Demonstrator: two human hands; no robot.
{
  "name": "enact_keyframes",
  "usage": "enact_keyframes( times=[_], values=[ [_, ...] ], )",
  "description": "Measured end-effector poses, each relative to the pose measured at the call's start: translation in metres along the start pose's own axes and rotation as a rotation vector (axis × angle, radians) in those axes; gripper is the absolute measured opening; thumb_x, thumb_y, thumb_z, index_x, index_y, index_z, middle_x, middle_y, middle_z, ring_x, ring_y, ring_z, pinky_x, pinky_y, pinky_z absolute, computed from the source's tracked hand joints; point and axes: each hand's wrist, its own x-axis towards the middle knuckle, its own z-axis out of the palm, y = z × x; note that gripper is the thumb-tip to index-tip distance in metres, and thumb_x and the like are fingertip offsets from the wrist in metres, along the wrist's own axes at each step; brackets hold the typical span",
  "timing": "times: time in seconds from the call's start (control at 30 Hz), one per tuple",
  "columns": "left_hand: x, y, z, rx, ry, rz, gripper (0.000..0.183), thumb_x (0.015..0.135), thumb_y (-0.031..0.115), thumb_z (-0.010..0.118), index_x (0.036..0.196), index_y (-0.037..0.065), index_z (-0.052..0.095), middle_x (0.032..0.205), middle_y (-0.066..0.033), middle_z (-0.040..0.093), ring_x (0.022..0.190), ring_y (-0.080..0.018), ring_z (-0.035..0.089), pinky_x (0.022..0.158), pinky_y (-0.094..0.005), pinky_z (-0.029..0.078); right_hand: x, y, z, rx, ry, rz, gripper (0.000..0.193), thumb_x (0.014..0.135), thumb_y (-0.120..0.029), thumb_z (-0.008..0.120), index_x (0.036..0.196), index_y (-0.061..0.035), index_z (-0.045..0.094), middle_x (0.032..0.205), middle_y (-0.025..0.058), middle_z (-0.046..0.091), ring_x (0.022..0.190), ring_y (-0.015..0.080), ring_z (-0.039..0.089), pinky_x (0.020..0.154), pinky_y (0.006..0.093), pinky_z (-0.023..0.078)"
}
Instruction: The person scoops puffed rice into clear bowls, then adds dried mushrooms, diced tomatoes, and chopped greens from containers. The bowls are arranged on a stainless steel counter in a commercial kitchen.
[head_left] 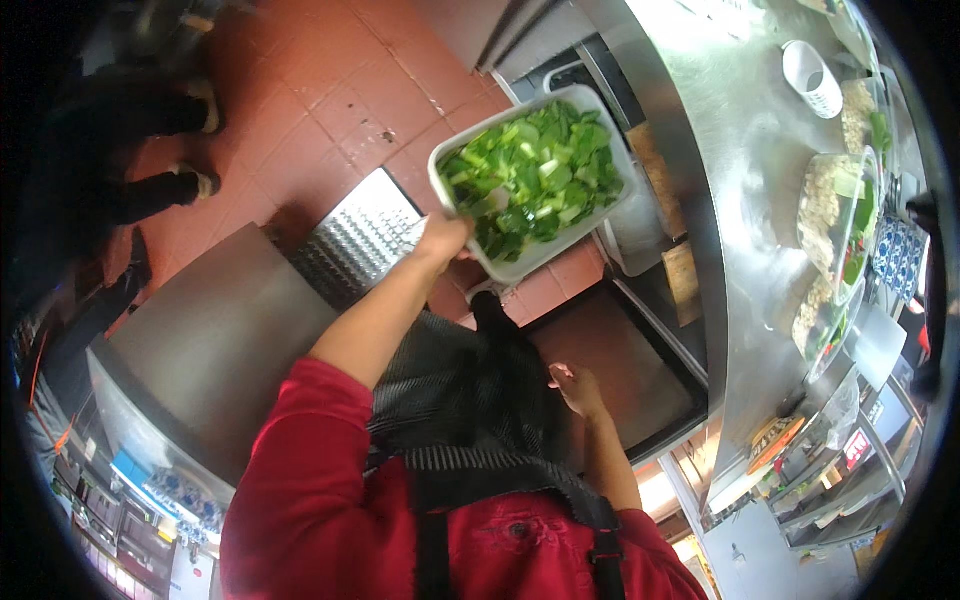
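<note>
My left hand (447, 240) grips the near-left rim of a white rectangular tub (508, 271), its fingers closed round the edge. Chopped leafy greens (540, 170) with pale stalk pieces fill the tub, which is held above the tiled floor. Lower down, in front of my black apron (455, 385), my right hand (575, 388) hangs with its fingers loosely curled and slightly apart. I see nothing in it. It is nearest to a flat dark-rimmed metal panel (625, 370) and does not touch the tub.
A long steel counter (735, 200) runs along the right, bearing a white perforated cup (812, 80) and clear bowls (835, 215) of pale food and greens. At left stand a steel worktop (215, 330) and a studded metal sheet (365, 235). Another person's legs (150, 150) are at upper left.
</note>
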Motion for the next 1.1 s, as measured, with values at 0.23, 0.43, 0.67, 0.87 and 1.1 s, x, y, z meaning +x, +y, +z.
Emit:
enact_keyframes(
  times=[0.23, 0.43, 0.67, 0.87, 1.1],
  values=[
    [0.098, 0.045, 0.114, -0.053, -0.09, 0.107, 0.025, 0.084, 0.011, 0.048, 0.096, -0.01, 0.054, 0.071, -0.0161, 0.062, 0.049, -0.0167, 0.059, 0.036, -0.0217, 0.042, 0.149, 0.042, -0.015, 0.382, 0.037, -0.038, 0.043, 0.088, -0.039, 0.053, 0.109, -0.0017, 0.055, 0.091, 0.0058, 0.061, 0.074, 0.0195, 0.062, 0.065, 0.0288, 0.05],
    [0.176, 0.065, 0.195, -0.127, -0.12, 0.139, 0.036, 0.082, 0.023, 0.058, 0.089, -0.012, 0.061, 0.079, -0.0194, 0.063, 0.062, -0.0227, 0.065, 0.044, -0.0287, 0.053, 0.279, 0.051, -0.086, -0.196, 0.737, -0.139, 0.046, 0.082, -0.031, 0.059, 0.114, -0.0012, 0.05, 0.1, 0.0135, 0.06, 0.091, 0.0275, 0.06, 0.073, 0.0391, 0.048],
    [0.177, 0.043, 0.179, -0.046, -0.319, 0.127, 0.057, 0.083, 0.04, 0.057, 0.112, -0.008, 0.051, 0.103, -0.017, 0.058, 0.074, -0.0216, 0.06, 0.059, -0.0303, 0.053, 0.346, 0.024, -0.147, -0.576, 0.678, -0.297, 0.048, 0.078, -0.028, 0.061, 0.116, -0.0008, 0.049, 0.108, 0.0259, 0.056, 0.098, 0.0411, 0.055, 0.083, 0.0449, 0.045],
    [0.18, 0.045, 0.191, -0.03, -0.424, 0.138, 0.055, 0.084, 0.038, 0.056, 0.119, -0.004, 0.048, 0.118, -0.0169, 0.05, 0.092, -0.0244, 0.057, 0.072, -0.0333, 0.052, 0.351, 0.015, -0.148, -0.91, 0.702, -0.204, 0.023, 0.082, -0.022, 0.05, 0.088, -0.0008, 0.058, 0.083, 0.0206, 0.062, 0.08, 0.0353, 0.061, 0.073, 0.0433, 0.049],
    [0.219, 0.032, 0.226, -0.069, -0.391, 0.224, 0.054, 0.078, 0.035, 0.066, 0.108, -0.008, 0.054, 0.108, -0.0241, 0.055, 0.087, -0.032, 0.06, 0.074, -0.0354, 0.052, 0.316, 0.023, -0.063, -0.982, 0.623, -0.272, 0.024, 0.084, -0.026, 0.046, 0.086, -0.0049, 0.057, 0.083, 0.0164, 0.062, 0.076, 0.034, 0.062, 0.068, 0.0473, 0.049]
  ],
)
